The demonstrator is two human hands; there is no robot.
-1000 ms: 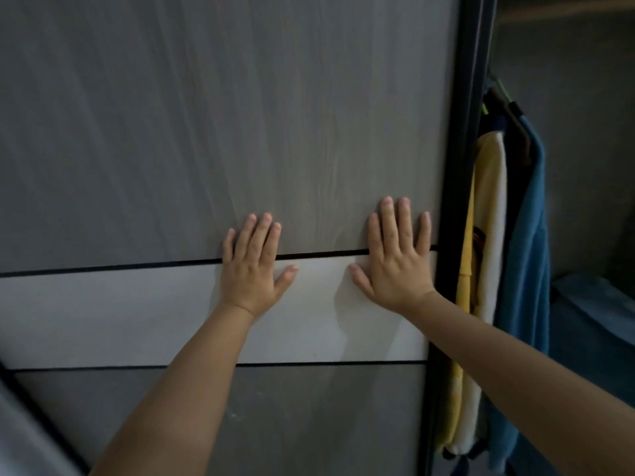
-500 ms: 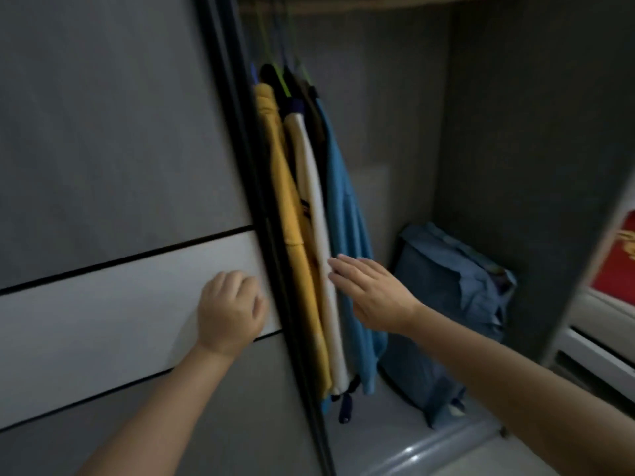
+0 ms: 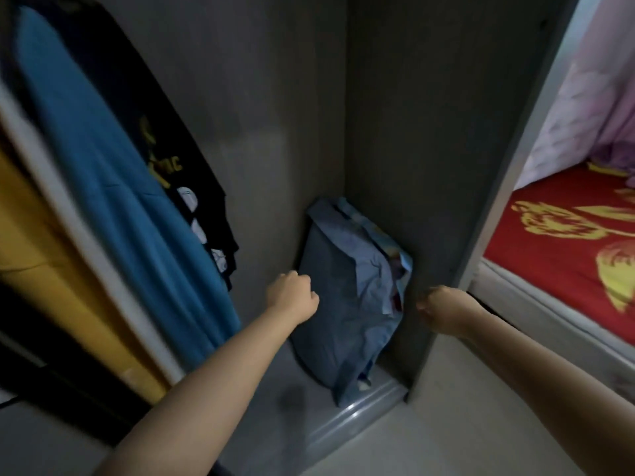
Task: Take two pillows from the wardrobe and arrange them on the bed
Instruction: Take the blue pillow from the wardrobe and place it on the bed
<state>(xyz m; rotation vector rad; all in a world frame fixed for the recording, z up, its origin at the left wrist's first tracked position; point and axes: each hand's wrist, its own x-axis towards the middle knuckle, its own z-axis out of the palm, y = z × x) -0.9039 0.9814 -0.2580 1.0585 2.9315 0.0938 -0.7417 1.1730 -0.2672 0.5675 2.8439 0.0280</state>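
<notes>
Two pillows stand on edge in the wardrobe's right back corner. The front pillow (image 3: 343,321) has a dark blue cover. A lighter blue pillow (image 3: 388,249) with a colourful print leans behind it against the side panel (image 3: 429,166). My left hand (image 3: 292,298) has its fingers curled at the front pillow's left edge; a grip on the cloth does not show. My right hand (image 3: 443,309) is a loose fist in front of the side panel, just right of the pillows and apart from them. The bed (image 3: 567,235), with a red sheet and yellow pattern, lies to the right beyond the wardrobe.
Hanging clothes fill the wardrobe's left side: a blue shirt (image 3: 113,201), a yellow garment (image 3: 41,252) and a black printed tee (image 3: 192,187). A grey sill (image 3: 357,413) runs along the wardrobe floor's front. A lilac blanket (image 3: 591,108) is heaped on the bed.
Both hands left the sliding door, which slid left and opened the wardrobe. My view swung right and down, and both hands reached toward the pillows, fingers now curled.
</notes>
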